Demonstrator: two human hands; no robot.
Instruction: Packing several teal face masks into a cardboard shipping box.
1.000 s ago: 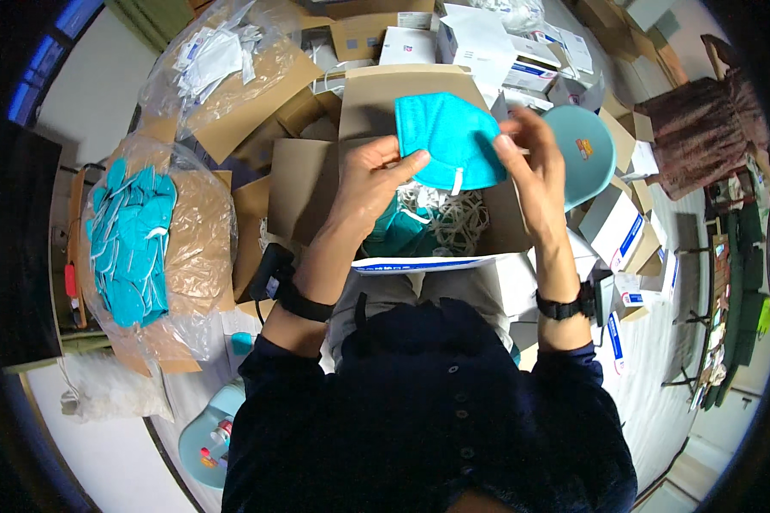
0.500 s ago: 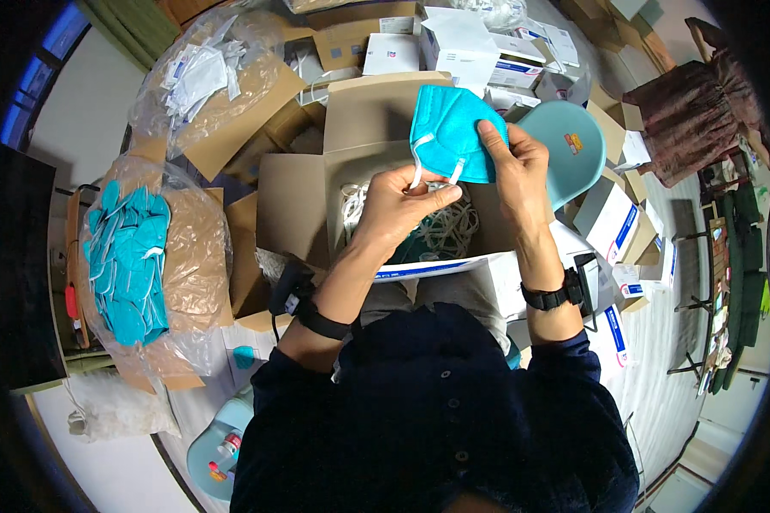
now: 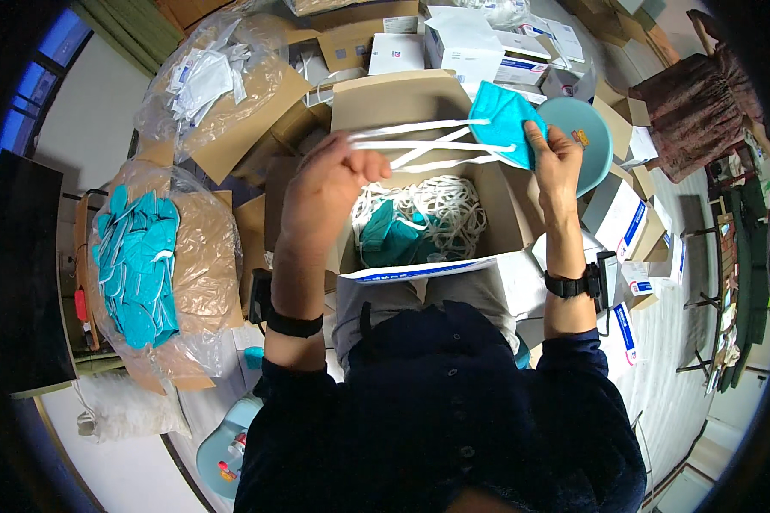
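1. The right hand (image 3: pixel 558 158) grips a teal mask (image 3: pixel 500 124) at its right-hand edge, thumb on the near face, and is clearly the nearer of the two
2. The left hand (image 3: pixel 329 184) is curled on the far ends of the white straps (image 3: pixel 436 147) (slightly blurred, yet the bands look taut)
3. The mask lies to the left hand's right and a little farther off, its long axis slanting from far left to near right; the straps run roughly sideways between, above an open carton (image 3: pixel 402 94)
4. White boxes (image 3: pixel 616 214) bear blue printed bands, and a pale blue seat (image 3: pixel 603 154) an orange-yellow sticker (image 3: pixel 581 138)
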